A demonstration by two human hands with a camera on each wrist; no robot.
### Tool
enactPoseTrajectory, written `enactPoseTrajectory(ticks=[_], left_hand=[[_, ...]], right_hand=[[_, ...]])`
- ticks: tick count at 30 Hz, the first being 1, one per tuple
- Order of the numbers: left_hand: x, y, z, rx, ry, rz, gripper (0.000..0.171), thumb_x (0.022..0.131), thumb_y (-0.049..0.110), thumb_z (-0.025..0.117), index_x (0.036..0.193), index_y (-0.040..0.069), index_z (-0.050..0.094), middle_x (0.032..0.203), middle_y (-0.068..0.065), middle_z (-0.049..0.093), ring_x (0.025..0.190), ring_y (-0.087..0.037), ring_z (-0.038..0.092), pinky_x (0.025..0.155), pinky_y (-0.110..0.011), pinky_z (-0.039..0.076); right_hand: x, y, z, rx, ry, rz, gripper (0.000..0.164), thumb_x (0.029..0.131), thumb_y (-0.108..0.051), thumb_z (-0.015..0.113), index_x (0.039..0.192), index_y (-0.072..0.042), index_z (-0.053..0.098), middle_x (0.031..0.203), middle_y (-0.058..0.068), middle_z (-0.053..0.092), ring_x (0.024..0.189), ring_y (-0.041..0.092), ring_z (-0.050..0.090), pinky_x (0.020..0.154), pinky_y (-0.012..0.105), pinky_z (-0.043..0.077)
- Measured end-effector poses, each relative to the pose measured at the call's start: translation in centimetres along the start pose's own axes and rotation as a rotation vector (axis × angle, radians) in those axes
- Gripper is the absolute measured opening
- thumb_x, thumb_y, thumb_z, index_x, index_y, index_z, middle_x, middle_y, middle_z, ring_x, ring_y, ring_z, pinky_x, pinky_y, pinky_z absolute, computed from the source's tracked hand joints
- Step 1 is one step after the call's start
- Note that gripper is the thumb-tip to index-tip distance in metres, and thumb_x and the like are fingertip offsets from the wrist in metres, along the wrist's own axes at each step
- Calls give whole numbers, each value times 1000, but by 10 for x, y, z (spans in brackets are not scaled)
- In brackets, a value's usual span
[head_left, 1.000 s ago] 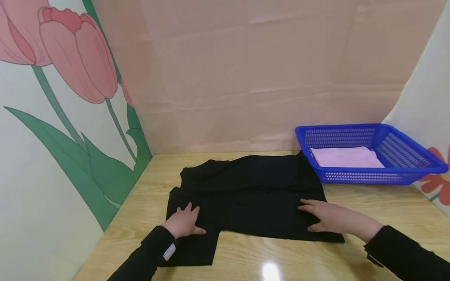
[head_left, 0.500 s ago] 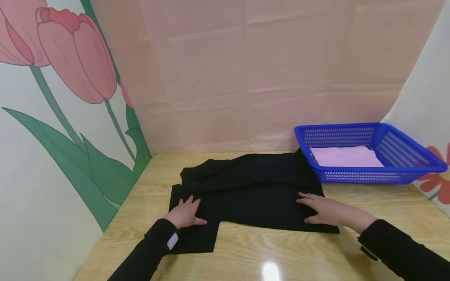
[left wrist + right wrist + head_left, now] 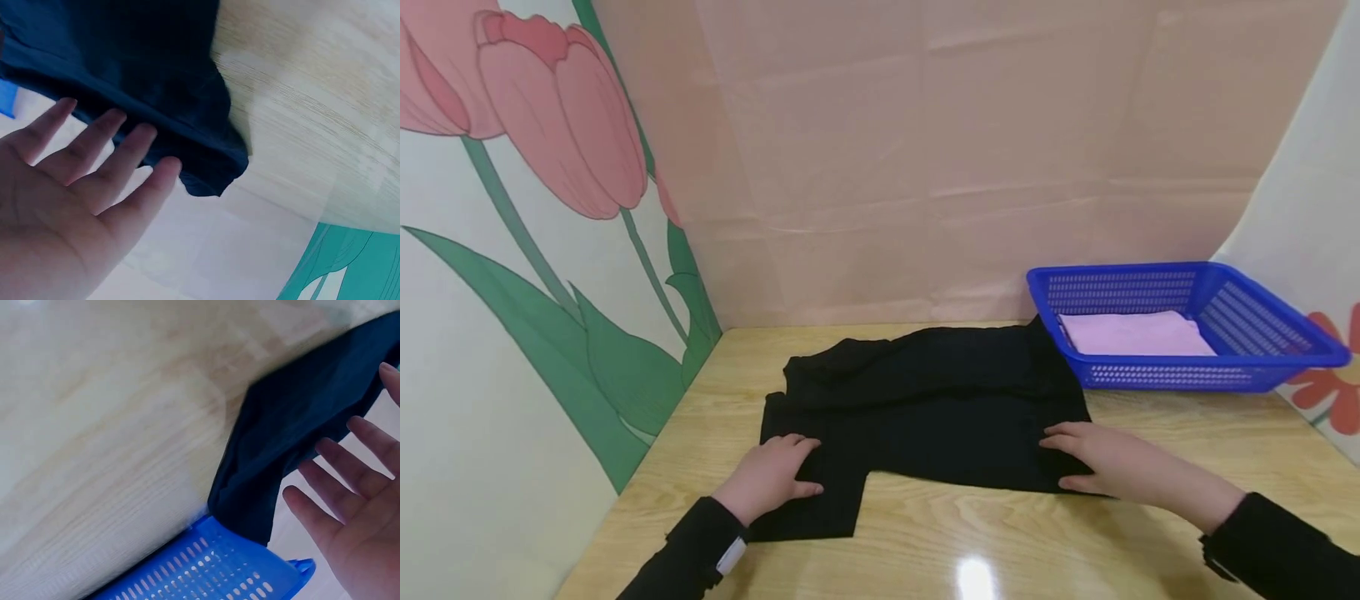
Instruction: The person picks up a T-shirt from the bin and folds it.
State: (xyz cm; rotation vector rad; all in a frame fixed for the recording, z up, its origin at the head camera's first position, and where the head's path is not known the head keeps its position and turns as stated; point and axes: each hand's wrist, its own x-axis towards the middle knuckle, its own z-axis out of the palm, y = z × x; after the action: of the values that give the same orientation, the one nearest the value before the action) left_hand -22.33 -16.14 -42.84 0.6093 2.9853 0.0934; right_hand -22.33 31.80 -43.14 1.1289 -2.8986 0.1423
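A black garment [image 3: 947, 433] lies spread on the table, wrinkled along its far part, with a short flap sticking out toward the near left. My left hand [image 3: 769, 475] is over the garment's left side, its fingers apart and loosely bent. Over the near right corner is my right hand [image 3: 1123, 462], fingers also loose. Both wrist views show spread fingers holding nothing, with the dark garment [image 3: 137, 81] beyond the left fingers and the same garment [image 3: 294, 419] beyond the right ones. Whether any fingertip touches the fabric I cannot tell.
At the back right stands a blue plastic basket [image 3: 1172, 375] holding a folded pink cloth [image 3: 1138, 335]. The garment's far right corner meets the basket's left side. A pinkish sheet [image 3: 925, 167] rises behind the wooden table [image 3: 925, 542], and a tulip-printed panel [image 3: 497, 333] borders the left.
The garment's near edge moved away from me with both hands on it, then stayed put. Since then my left hand has drawn back toward the near left and my right hand slightly back right.
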Motion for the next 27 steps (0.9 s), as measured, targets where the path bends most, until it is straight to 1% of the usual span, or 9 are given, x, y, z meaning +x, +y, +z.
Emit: enactPoseTrajectory(ticks=[3, 6, 9, 12, 14, 18, 22, 25, 27], left_hand=[[-9, 4, 0, 51, 30, 99, 59, 82, 50, 77, 126, 11, 65, 122, -9, 64, 108, -28, 62, 88, -47, 52], [-16, 7, 2, 99, 51, 203, 50, 81, 53, 76, 114, 16, 70, 109, -2, 66, 96, -20, 63, 80, -39, 54], [-21, 10, 4, 122, 40, 262, 45, 76, 57, 78, 101, 19, 72, 93, 5, 63, 83, -13, 59, 72, -34, 53], [-26, 11, 6, 115, 7, 275, 44, 71, 58, 82, 93, 21, 70, 86, 8, 57, 77, -11, 54, 69, -32, 51], [-28, 11, 8, 101, -5, 273, 43, 69, 55, 84, 91, 21, 69, 85, 8, 55, 76, -10, 54, 68, -32, 51], [-30, 11, 14, 78, 3, 269, 37, 70, 49, 86, 88, 21, 67, 83, 9, 53, 74, -9, 55, 68, -31, 51], [-31, 11, 19, 70, 35, 276, 26, 75, 39, 85, 85, 22, 68, 80, 10, 53, 72, -8, 54, 66, -29, 50], [-33, 13, 22, 82, 85, 297, 19, 76, 29, 85, 82, 20, 68, 77, 11, 53, 69, -8, 54, 63, -28, 49], [-35, 14, 23, 86, 117, 305, 16, 76, 22, 84, 81, 19, 69, 75, 10, 54, 68, -8, 55, 62, -28, 49]], right_hand=[[-4, -4, 6, -26, 68, -73, 39, 83, -34, 79, 110, -8, 71, 107, 3, 63, 95, 22, 64, 79, 42, 56], [-6, -8, 13, -48, 122, -127, 31, 82, -35, 80, 100, -12, 72, 94, -6, 57, 83, 11, 58, 69, 35, 55], [-9, -11, 17, -50, 99, -114, 28, 83, -38, 79, 96, -14, 72, 92, -7, 56, 81, 9, 57, 69, 35, 55], [-12, -13, 19, -21, 56, -78, 28, 84, -39, 78, 95, -14, 72, 93, -5, 58, 81, 12, 59, 71, 38, 56], [-12, -14, 20, 7, 43, -65, 26, 83, -36, 79, 94, -14, 71, 91, -6, 57, 78, 10, 57, 69, 37, 55], [-12, -12, 22, 23, 73, -78, 18, 79, -25, 83, 87, -16, 69, 83, -12, 49, 71, 2, 48, 62, 30, 51], [-11, -11, 25, -13, 145, -139, 20, 72, -15, 86, 78, -16, 67, 78, -12, 47, 68, 1, 48, 58, 28, 49], [-10, -10, 28, -29, 205, -189, 25, 65, -8, 87, 71, -16, 65, 75, -11, 44, 64, -1, 45, 54, 24, 46], [-9, -10, 29, -33, 221, -199, 28, 62, -4, 87, 68, -16, 63, 73, -12, 42, 63, -2, 42, 51, 23, 43]])
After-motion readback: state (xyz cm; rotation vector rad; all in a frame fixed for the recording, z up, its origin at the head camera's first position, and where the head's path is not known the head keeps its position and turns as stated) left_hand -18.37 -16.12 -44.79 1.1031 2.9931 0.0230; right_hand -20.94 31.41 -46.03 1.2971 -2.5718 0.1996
